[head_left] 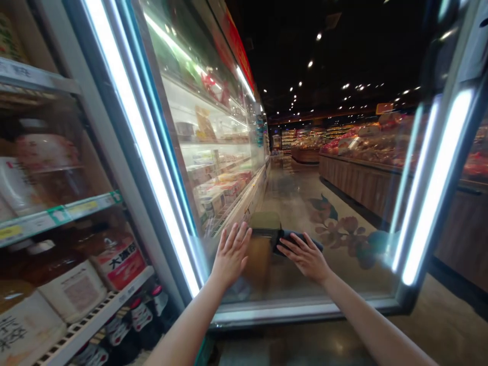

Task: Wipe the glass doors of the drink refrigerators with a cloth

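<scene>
My left hand (231, 255) is raised with its fingers spread, its palm toward the glass door (335, 287) that stands open in front of me. To its right, my right hand (303, 256) is also held up with fingers apart, overlapping a dark object (315, 244) that shows at the glass. Neither hand holds anything. Whether the palms touch the glass I cannot tell. Behind the door, between the hands, is a green-topped box-like thing (266, 221).
Shelves at the left hold large bottles (48, 157), a jug with a red label (121, 254) and small dark bottles (141, 316). A lit refrigerated case (213, 147) runs ahead. Wood-sided produce stands (354, 178) line the right, beside the floor with painted flowers.
</scene>
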### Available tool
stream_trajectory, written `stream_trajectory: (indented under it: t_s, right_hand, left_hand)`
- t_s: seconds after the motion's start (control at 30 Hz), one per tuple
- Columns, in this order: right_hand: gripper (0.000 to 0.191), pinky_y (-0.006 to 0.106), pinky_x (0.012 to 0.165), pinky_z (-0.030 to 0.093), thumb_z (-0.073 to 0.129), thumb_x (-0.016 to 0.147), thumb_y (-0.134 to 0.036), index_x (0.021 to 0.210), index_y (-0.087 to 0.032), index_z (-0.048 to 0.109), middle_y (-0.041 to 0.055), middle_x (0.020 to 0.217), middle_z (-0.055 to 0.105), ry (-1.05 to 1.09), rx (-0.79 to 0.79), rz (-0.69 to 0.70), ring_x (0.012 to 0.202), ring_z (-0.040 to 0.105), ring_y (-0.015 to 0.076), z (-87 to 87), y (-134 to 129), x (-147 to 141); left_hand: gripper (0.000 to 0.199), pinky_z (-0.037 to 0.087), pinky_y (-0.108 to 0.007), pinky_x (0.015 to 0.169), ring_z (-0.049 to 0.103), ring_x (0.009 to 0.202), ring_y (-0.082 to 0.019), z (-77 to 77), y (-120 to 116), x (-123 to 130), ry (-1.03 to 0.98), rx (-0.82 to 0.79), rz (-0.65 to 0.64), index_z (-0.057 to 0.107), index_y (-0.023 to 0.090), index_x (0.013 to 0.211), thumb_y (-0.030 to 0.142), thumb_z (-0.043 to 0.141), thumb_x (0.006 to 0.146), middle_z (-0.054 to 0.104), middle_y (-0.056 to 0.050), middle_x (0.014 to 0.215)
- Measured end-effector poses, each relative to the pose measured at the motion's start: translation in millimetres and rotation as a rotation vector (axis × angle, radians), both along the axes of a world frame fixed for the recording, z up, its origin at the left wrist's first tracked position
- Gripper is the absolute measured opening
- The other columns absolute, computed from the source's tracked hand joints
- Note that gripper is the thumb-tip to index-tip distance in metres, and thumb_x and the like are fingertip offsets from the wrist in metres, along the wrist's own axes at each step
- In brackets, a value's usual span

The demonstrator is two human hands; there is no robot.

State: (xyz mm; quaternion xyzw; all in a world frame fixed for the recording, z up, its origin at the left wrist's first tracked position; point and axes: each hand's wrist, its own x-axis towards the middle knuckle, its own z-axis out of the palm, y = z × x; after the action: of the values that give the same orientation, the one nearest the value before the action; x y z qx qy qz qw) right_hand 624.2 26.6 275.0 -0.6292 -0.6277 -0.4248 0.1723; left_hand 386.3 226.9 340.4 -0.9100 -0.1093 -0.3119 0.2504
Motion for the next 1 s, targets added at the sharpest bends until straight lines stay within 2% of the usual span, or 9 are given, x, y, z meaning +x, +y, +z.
stream_trajectory:
  t_s: [0.1,0.27,0.37,0.5,0.6,0.7,0.77,0.87,1.0]
  right_hand:
    - [0.07,0.057,0.126,0.016,0.05,0.094,-0.012,0.155,-0.042,0.035,-0.0051,0.156,0.047,0.12,0.115,-0.106,0.151,0.033,0.0273,14.3,-3.0,10.7]
    - [0.072,0.064,0.122,0.02,0.056,0.094,-0.019,0.159,-0.038,0.028,0.0005,0.163,0.037,0.241,0.298,-0.181,0.154,0.021,0.0346,50.9,61.5,-34.7]
    - [0.07,0.055,0.126,0.015,0.053,0.095,-0.016,0.158,-0.038,0.03,-0.0029,0.16,0.042,0.097,0.148,-0.05,0.153,0.027,0.0272,35.6,77.4,-60.3]
    - [0.069,0.045,0.129,0.008,0.048,0.094,-0.01,0.155,-0.04,0.035,-0.0082,0.154,0.05,-0.09,-0.006,0.072,0.148,0.036,0.0174,11.0,49.3,-47.7]
    - [0.066,0.049,0.128,0.007,0.052,0.095,-0.015,0.155,-0.038,0.036,-0.0052,0.156,0.048,-0.044,0.041,-0.022,0.151,0.032,0.0214,24.6,41.4,-38.0]
    - [0.064,0.056,0.126,0.013,0.057,0.095,-0.023,0.156,-0.03,0.038,0.0021,0.162,0.037,0.079,0.166,-0.162,0.155,0.02,0.0308,49.5,70.7,-57.8]
    - [0.064,0.057,0.125,0.014,0.057,0.096,-0.026,0.156,-0.029,0.038,0.0028,0.164,0.034,0.091,0.209,-0.17,0.156,0.016,0.0324,54.0,97.9,-80.6]
    - [0.062,0.052,0.127,0.01,0.055,0.096,-0.024,0.156,-0.033,0.038,-0.0029,0.163,0.036,-0.043,0.123,-0.043,0.155,0.019,0.0257,35.9,117.6,-101.6]
    - [0.06,0.045,0.129,0.003,0.05,0.096,-0.019,0.152,-0.036,0.042,-0.009,0.16,0.041,-0.217,-0.034,0.115,0.152,0.027,0.0187,12.4,94.9,-87.9]
  left_hand:
    - [0.093,-0.002,-0.05,0.129,0.007,0.158,-0.028,-2.5,6.7,-13.0,-0.012,-0.008,0.024,0.022,0.022,0.162,0.048,0.069,0.086,0.022,-0.006,0.168]
    - [0.094,-0.002,-0.049,0.129,0.009,0.157,-0.028,-8.9,12.2,-28.5,-0.039,-0.034,0.071,0.022,0.021,0.162,0.047,0.07,0.085,0.025,-0.007,0.167]
    - [0.095,0.0,-0.05,0.129,0.011,0.157,-0.029,-13.1,15.2,-38.5,-0.041,-0.045,0.079,0.02,0.02,0.162,0.047,0.07,0.085,0.025,-0.009,0.167]
    - [0.097,0.003,-0.051,0.129,0.011,0.157,-0.029,-16.4,22.9,-57.0,-0.027,-0.061,0.095,0.017,0.02,0.162,0.047,0.07,0.085,0.025,-0.009,0.167]
    - [0.097,0.004,-0.053,0.128,0.01,0.157,-0.03,-18.1,28.5,-70.3,-0.021,-0.075,0.128,0.015,0.02,0.163,0.048,0.069,0.086,0.023,-0.009,0.168]
    - [0.096,0.005,-0.054,0.128,0.011,0.157,-0.031,-21.1,31.4,-79.8,-0.037,-0.082,0.16,0.014,0.02,0.163,0.048,0.067,0.088,0.023,-0.01,0.168]
    - [0.095,0.006,-0.053,0.128,0.011,0.157,-0.031,-23.9,32.3,-84.7,-0.049,-0.081,0.173,0.014,0.019,0.163,0.047,0.066,0.088,0.023,-0.01,0.168]
    - [0.094,0.008,-0.053,0.128,0.011,0.157,-0.031,-28.2,33.8,-92.5,-0.061,-0.083,0.19,0.014,0.02,0.163,0.046,0.066,0.088,0.024,-0.01,0.168]
    - [0.097,0.011,-0.053,0.128,0.009,0.157,-0.03,-32.8,38.3,-105.8,-0.068,-0.094,0.228,0.012,0.02,0.163,0.047,0.067,0.087,0.024,-0.01,0.168]
